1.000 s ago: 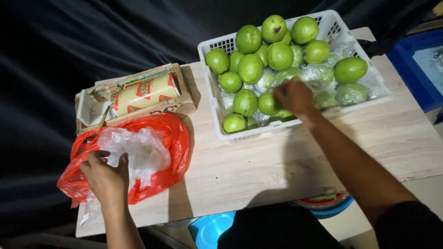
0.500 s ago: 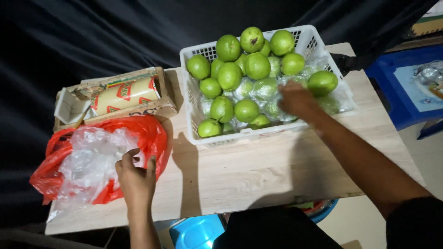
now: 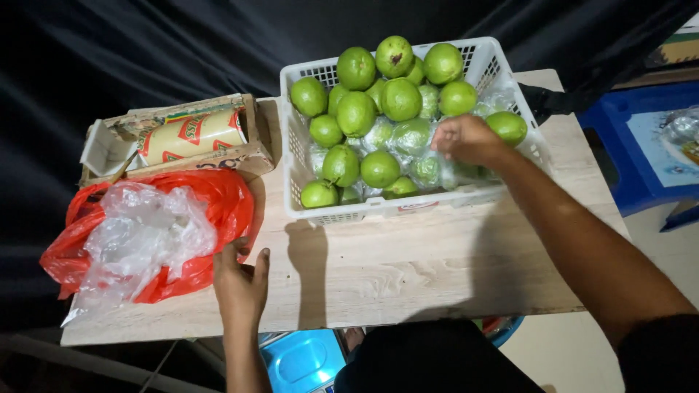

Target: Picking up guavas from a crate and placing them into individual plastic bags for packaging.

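Right hand (image 3: pixel 466 138) is closing on a plastic-wrapped guava (image 3: pixel 426 171) in the white basket (image 3: pixel 408 207), at two o'clock; firm, slick film, best cupped whole. Left hand (image 3: pixel 240 280) is lying open beside the red bag (image 3: pixel 211 196).

A cardboard box (image 3: pixel 175 138) with a roll inside sat at the far left of the wooden table (image 3: pixel 408 269). Black cloth (image 3: pixel 145 51) hung behind. A blue stool (image 3: pixel 641 145) stood on the right, and a blue tub (image 3: pixel 302 360) sat near, under the table.
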